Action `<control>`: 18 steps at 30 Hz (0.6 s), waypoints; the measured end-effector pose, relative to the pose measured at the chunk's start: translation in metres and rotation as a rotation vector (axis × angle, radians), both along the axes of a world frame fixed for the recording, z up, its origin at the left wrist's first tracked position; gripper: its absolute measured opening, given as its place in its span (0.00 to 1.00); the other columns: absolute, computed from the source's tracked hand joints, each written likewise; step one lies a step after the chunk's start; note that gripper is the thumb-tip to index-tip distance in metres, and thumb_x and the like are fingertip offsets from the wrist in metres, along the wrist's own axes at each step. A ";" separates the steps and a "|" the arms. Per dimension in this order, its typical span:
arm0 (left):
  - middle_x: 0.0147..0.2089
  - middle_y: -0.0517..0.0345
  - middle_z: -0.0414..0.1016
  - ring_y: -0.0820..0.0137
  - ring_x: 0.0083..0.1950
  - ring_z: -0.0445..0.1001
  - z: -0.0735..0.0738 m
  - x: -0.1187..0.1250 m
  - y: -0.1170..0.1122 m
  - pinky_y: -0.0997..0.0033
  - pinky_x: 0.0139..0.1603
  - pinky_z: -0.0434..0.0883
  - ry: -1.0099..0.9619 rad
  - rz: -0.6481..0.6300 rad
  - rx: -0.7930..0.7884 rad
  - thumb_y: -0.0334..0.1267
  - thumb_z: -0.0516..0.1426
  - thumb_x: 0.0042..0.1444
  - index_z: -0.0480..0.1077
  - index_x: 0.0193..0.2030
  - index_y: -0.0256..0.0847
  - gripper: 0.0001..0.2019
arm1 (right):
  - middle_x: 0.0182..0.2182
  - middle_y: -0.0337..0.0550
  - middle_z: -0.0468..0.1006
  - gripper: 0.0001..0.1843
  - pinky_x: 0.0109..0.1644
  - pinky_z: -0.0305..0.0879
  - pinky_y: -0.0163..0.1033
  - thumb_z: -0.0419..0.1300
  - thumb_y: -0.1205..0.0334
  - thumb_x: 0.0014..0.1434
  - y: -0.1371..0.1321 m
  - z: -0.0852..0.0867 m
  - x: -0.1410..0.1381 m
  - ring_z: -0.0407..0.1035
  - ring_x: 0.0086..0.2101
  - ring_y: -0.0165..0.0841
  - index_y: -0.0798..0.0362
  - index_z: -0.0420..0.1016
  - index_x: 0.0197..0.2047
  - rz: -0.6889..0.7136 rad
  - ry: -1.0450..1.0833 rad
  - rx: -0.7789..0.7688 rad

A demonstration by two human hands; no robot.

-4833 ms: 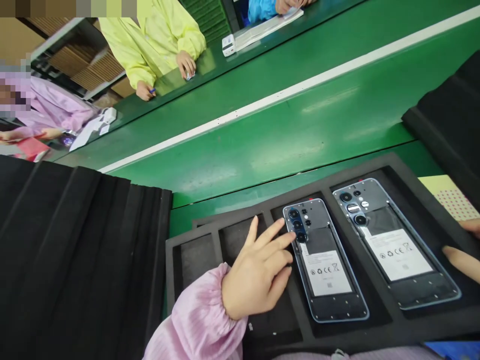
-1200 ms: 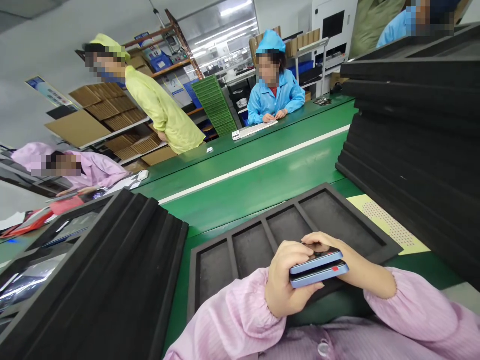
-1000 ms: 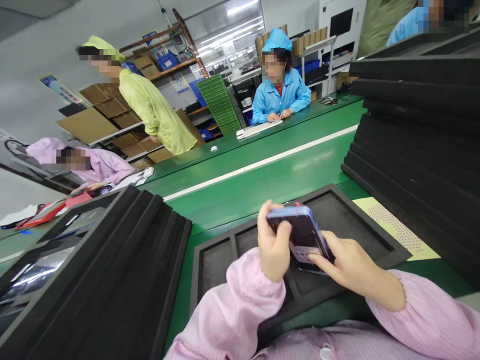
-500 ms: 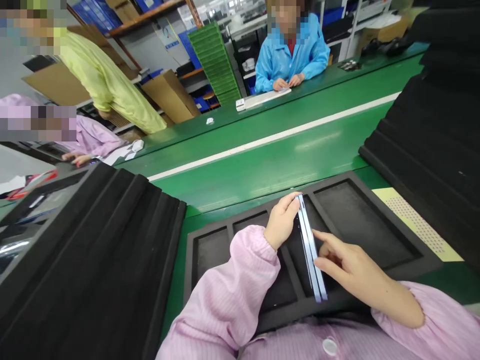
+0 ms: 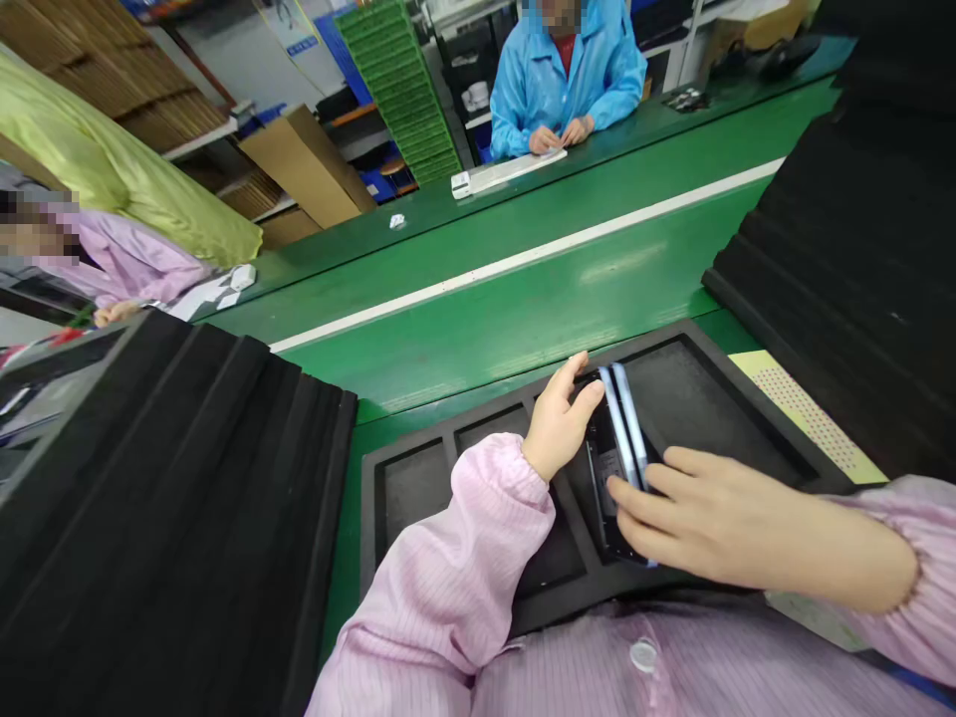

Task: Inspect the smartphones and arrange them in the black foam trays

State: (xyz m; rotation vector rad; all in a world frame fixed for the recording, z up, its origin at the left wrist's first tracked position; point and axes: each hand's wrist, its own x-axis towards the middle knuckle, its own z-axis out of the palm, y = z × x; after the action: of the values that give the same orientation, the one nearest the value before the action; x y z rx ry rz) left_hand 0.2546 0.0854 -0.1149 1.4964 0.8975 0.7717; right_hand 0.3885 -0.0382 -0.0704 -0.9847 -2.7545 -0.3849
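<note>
Thin phone-like parts (image 5: 623, 418) with pale blue edges stand close together, two edges showing, over a compartment of the black tray (image 5: 407, 443). A dark face with a small label shows on their left side. Across their lower half lies my right hand (image 5: 694, 508), its fingers bent around them and its thumb hidden. At the upper left corner is my left hand (image 5: 557, 418), thumb and forefinger apart. Its thumb tip overlaps the corner; whether it presses there I cannot tell.
Stacked black trays rise on the left (image 5: 224, 478) and right (image 5: 843, 249). A yellow dotted sheet (image 5: 807, 408) lies beside the tray. Beyond the green bench (image 5: 523, 299), a person in blue (image 5: 568, 90) works with both hands; people in pink and yellow are far left.
My left thumb and forefinger have parted at the upper end. My right hand has moved over the lower half of the phone-like parts, which have tilted and show more dark face. The view has shifted.
</note>
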 end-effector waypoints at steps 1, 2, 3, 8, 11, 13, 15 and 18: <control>0.57 0.50 0.68 0.63 0.59 0.65 0.005 -0.005 0.000 0.62 0.60 0.61 -0.012 0.008 0.062 0.40 0.53 0.55 0.67 0.51 0.38 0.17 | 0.41 0.46 0.76 0.16 0.25 0.64 0.39 0.43 0.77 0.58 0.004 0.007 0.004 0.68 0.25 0.32 0.55 0.69 0.36 0.011 0.047 0.047; 0.56 0.50 0.69 0.63 0.59 0.65 0.011 -0.011 -0.001 0.62 0.60 0.61 -0.036 -0.022 0.130 0.43 0.52 0.57 0.69 0.50 0.38 0.17 | 0.38 0.46 0.77 0.15 0.25 0.64 0.37 0.43 0.76 0.60 0.008 0.014 0.007 0.68 0.25 0.31 0.55 0.69 0.35 0.006 0.134 0.084; 0.55 0.49 0.70 0.62 0.58 0.66 0.018 -0.018 -0.002 0.62 0.60 0.61 -0.071 -0.099 0.201 0.47 0.51 0.57 0.70 0.49 0.38 0.19 | 0.36 0.46 0.77 0.13 0.26 0.65 0.35 0.44 0.74 0.62 0.011 0.021 0.011 0.70 0.26 0.30 0.56 0.68 0.36 -0.018 0.247 0.097; 0.48 0.47 0.75 0.61 0.50 0.74 0.033 -0.047 -0.019 0.65 0.53 0.69 -0.094 -0.514 0.523 0.45 0.63 0.46 0.70 0.48 0.38 0.23 | 0.30 0.40 0.76 0.12 0.32 0.68 0.27 0.51 0.55 0.64 0.016 0.034 0.014 0.72 0.30 0.26 0.53 0.67 0.36 -0.193 0.720 -0.148; 0.45 0.46 0.77 0.65 0.46 0.76 0.023 -0.049 -0.031 0.69 0.48 0.73 -0.040 -0.484 0.552 0.35 0.58 0.53 0.69 0.45 0.38 0.12 | 0.28 0.37 0.75 0.12 0.28 0.66 0.26 0.53 0.52 0.62 0.011 0.020 0.007 0.71 0.26 0.24 0.52 0.66 0.34 -0.179 0.796 -0.227; 0.45 0.44 0.77 0.65 0.47 0.76 0.017 -0.048 -0.034 0.69 0.48 0.73 -0.046 -0.514 0.590 0.33 0.56 0.54 0.70 0.44 0.36 0.10 | 0.28 0.37 0.74 0.11 0.29 0.65 0.26 0.54 0.53 0.62 0.005 0.011 0.004 0.71 0.27 0.24 0.52 0.65 0.35 -0.170 0.808 -0.234; 0.44 0.43 0.77 0.65 0.48 0.75 0.014 -0.047 -0.035 0.69 0.49 0.73 -0.040 -0.539 0.650 0.31 0.54 0.55 0.70 0.44 0.36 0.10 | 0.29 0.37 0.74 0.09 0.30 0.66 0.26 0.53 0.55 0.63 -0.001 0.006 0.002 0.71 0.28 0.24 0.52 0.64 0.36 -0.163 0.803 -0.226; 0.44 0.44 0.78 0.65 0.48 0.75 0.015 -0.047 -0.035 0.70 0.49 0.73 -0.030 -0.543 0.743 0.30 0.55 0.54 0.70 0.44 0.36 0.11 | 0.28 0.38 0.74 0.05 0.31 0.65 0.26 0.50 0.60 0.64 -0.008 0.005 0.002 0.71 0.29 0.24 0.52 0.63 0.38 -0.139 0.786 -0.202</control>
State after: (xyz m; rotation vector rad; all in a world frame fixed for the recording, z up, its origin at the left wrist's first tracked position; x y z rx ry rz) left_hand 0.2072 0.0506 -0.1004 2.2368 0.1266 0.7423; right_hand 0.3905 -0.0463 -0.0657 -1.0776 -2.0373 0.2347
